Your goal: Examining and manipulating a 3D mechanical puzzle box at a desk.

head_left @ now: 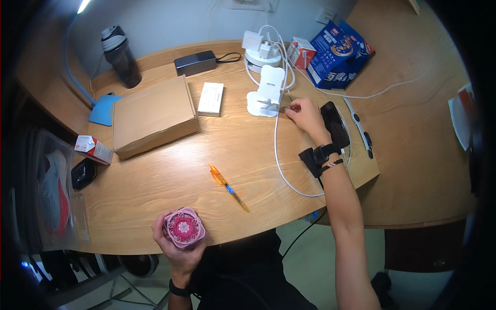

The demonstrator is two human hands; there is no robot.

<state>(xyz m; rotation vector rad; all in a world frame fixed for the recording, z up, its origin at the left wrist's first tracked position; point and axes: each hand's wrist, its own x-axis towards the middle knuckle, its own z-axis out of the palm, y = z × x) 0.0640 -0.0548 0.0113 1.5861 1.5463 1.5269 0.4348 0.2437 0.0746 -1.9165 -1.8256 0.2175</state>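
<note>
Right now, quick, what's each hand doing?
Left hand: holding the pink openwork object.
Right hand: curled near the white stand; can't tell if holding anything.

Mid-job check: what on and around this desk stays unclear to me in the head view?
- Whether the right hand pinches anything: the hand itself covers the spot, and details there are too small.
- Underside of the pink openwork object: hidden by its top and the left hand.
- Contents of the cardboard box: hidden by its closed top.
</note>
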